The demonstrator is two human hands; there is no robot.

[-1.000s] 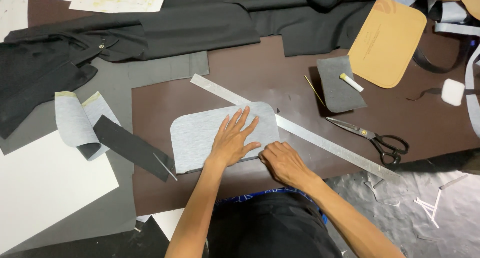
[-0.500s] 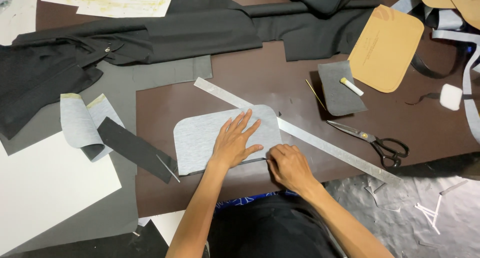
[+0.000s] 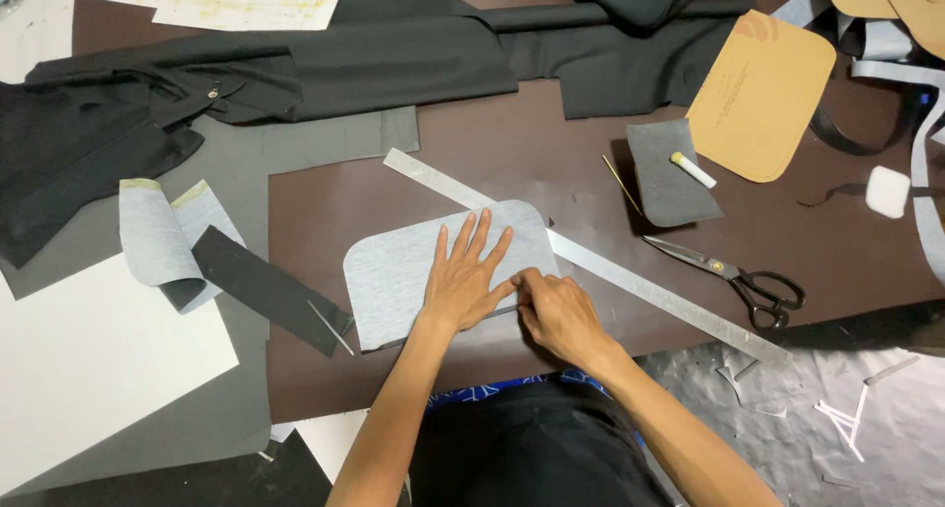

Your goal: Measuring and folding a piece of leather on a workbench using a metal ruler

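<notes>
On the brown table, centre | your left hand (image 3: 463, 276) lies flat, fingers spread, pinning the grey rounded fabric panel (image 3: 404, 266) | your right hand (image 3: 556, 310) is pinched at its lower right edge, tool hidden | marking looks underway, metal ruler (image 3: 630, 281) and scissors (image 3: 733, 276) untouched alongside.

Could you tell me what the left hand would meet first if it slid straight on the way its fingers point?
Probably the metal ruler, just past the grey fabric piece's top edge; the left hand lies flat on that piece.

A sewing or leather workshop, this; long metal ruler (image 3: 591, 256), black scissors (image 3: 733, 276), tan card pattern (image 3: 763, 94), dark cloth (image 3: 325, 59) across the brown worktable (image 3: 512, 148).
</notes>
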